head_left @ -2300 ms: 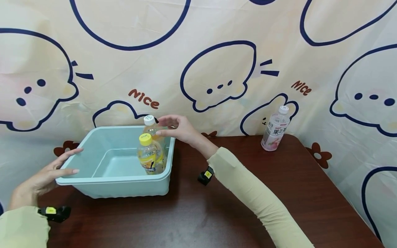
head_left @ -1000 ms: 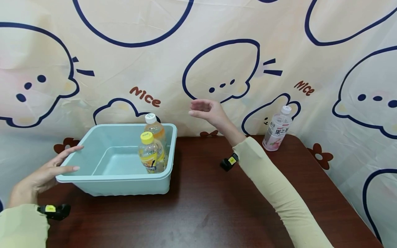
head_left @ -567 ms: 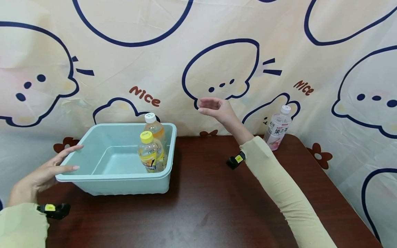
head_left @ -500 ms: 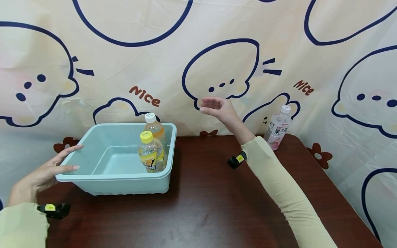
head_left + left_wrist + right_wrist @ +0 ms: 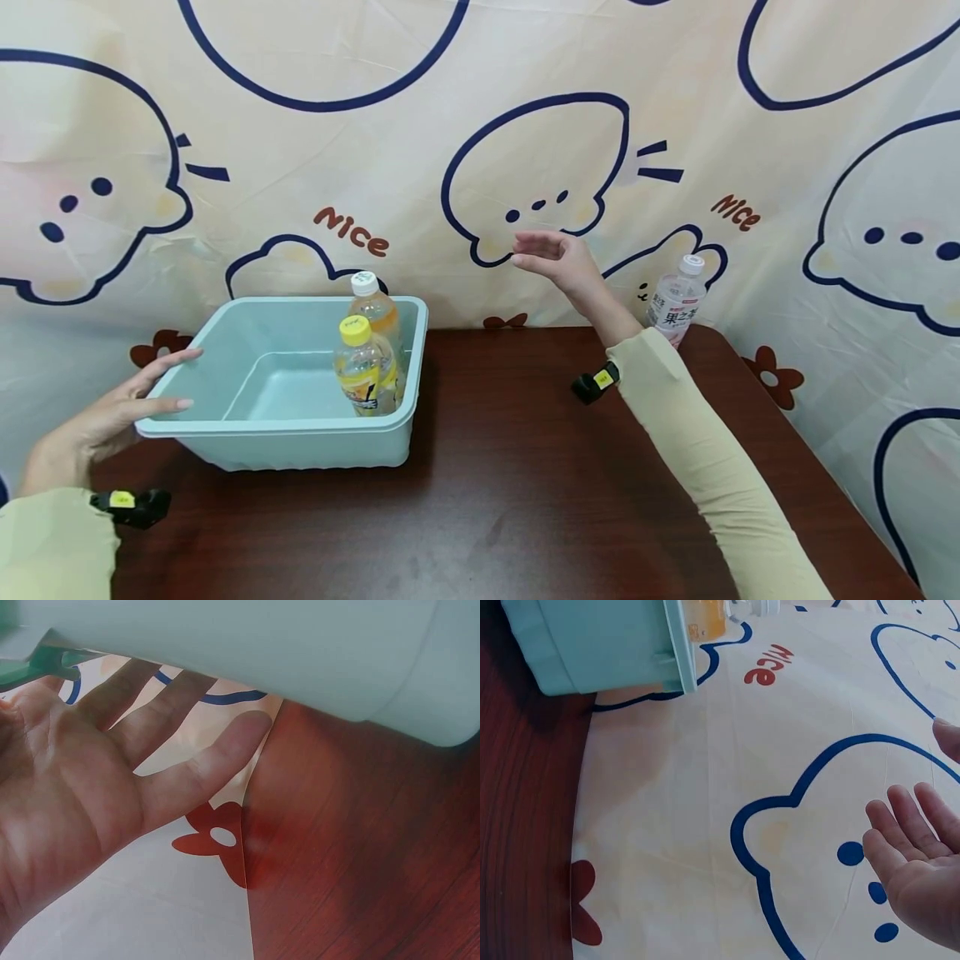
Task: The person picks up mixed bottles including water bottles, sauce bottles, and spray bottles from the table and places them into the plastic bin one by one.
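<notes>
Nearest, the left hand (image 5: 105, 429) grips the blue tub (image 5: 292, 451), a yellow-capped bottle (image 5: 363, 377) and an orange-tinted bottle (image 5: 384, 315) already inside. Beyond, the right hand (image 5: 562, 262) hangs empty, fingers well parted from thumb; the far clear bottle (image 5: 674, 302), outside, seems left.

The tub (image 5: 292, 447) looks smooth plastic, the table (image 5: 495, 500) glossy wood.
</notes>
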Available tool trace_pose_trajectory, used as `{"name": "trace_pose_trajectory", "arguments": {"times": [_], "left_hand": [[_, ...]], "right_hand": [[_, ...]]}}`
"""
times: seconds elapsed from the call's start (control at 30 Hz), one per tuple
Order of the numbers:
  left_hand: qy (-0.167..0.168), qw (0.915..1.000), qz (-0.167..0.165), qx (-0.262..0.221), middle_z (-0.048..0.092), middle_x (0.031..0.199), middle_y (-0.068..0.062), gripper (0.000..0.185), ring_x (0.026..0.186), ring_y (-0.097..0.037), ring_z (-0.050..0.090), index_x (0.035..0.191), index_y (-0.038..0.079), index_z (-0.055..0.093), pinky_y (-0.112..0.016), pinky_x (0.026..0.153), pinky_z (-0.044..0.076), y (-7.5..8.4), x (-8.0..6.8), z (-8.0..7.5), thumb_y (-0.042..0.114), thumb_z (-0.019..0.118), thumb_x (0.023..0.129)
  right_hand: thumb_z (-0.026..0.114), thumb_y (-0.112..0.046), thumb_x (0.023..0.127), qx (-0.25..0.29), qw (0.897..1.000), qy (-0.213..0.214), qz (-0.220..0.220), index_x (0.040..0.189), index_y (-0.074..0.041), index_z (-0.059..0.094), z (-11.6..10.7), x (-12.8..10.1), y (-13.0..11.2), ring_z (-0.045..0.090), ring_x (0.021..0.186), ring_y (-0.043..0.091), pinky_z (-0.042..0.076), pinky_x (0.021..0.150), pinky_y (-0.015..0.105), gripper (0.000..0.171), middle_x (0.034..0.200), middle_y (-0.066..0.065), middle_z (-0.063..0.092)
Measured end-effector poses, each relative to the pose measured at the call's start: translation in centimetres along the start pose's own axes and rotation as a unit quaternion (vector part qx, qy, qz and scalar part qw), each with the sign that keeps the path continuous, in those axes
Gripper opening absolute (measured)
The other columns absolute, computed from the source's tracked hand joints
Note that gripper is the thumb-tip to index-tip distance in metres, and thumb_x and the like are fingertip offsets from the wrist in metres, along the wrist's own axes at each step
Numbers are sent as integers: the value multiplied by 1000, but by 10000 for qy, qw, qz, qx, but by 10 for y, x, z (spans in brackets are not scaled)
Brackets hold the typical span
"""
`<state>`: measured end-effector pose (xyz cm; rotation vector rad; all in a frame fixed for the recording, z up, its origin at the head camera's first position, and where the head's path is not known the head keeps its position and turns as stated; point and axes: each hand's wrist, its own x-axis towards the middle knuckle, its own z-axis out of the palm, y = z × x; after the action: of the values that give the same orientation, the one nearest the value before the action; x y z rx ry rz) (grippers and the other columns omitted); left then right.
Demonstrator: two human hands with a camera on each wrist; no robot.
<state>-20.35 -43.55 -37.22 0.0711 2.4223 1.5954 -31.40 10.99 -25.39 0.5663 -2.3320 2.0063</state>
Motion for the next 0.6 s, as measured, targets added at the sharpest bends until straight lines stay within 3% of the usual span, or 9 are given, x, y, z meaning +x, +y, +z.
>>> {"name": "trace_pose_trajectory", "arguments": {"times": [0.43, 0.6], "left_hand": [[-10, 9998, 78, -173, -1, 140, -5, 64, 86, 1, 50, 138, 47, 22, -33, 69, 52, -1, 0, 0, 13, 51, 92], [6, 10000, -13, -79, -3, 141, -9, 65, 87, 2, 50, 136, 50, 20, -34, 70, 52, 0, -1, 0, 15, 52, 92]], "right_hand": [[68, -16, 81, -97, 9995, 285, -4, 119, -4, 57, -24, -2, 1, 57, 102, 15, 40, 96, 34, 41, 115, 12, 59], [68, -17, 81, -137, 9994, 316, 44, 119, -6, 58, -31, -4, 1, 55, 104, 16, 39, 97, 36, 41, 116, 11, 58]]}}
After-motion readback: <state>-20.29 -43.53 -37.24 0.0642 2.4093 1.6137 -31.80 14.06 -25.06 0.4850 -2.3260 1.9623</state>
